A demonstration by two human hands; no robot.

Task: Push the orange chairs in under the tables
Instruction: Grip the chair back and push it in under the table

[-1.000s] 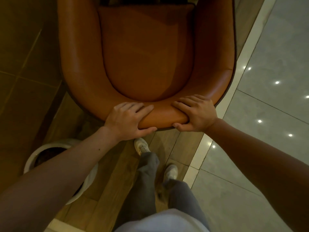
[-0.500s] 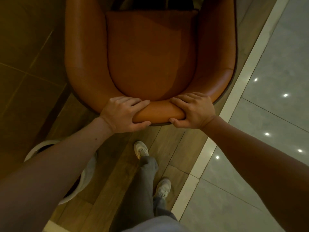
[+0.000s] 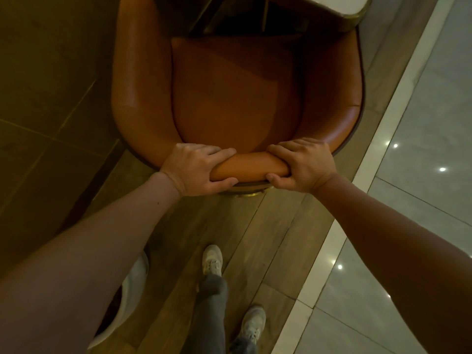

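Observation:
An orange leather tub chair (image 3: 235, 98) fills the upper middle of the head view, its curved back towards me. My left hand (image 3: 196, 169) and my right hand (image 3: 304, 164) both grip the padded top of the backrest, fingers over the inside and thumbs behind. A white table (image 3: 342, 7) with a gold rim shows at the top right, and the front of the chair seat sits under its edge. A gold chair base (image 3: 242, 194) peeks out below the backrest.
A white round planter (image 3: 130, 297) stands on the floor at the lower left, partly behind my left forearm. My feet (image 3: 212, 261) are on a wooden floor strip. Glossy grey tiles (image 3: 421, 175) lie to the right, dark brown tiles to the left.
The chair has slid forward away from me, and the table edge has come into view over its front. I have stepped forward with both hands still on the backrest.

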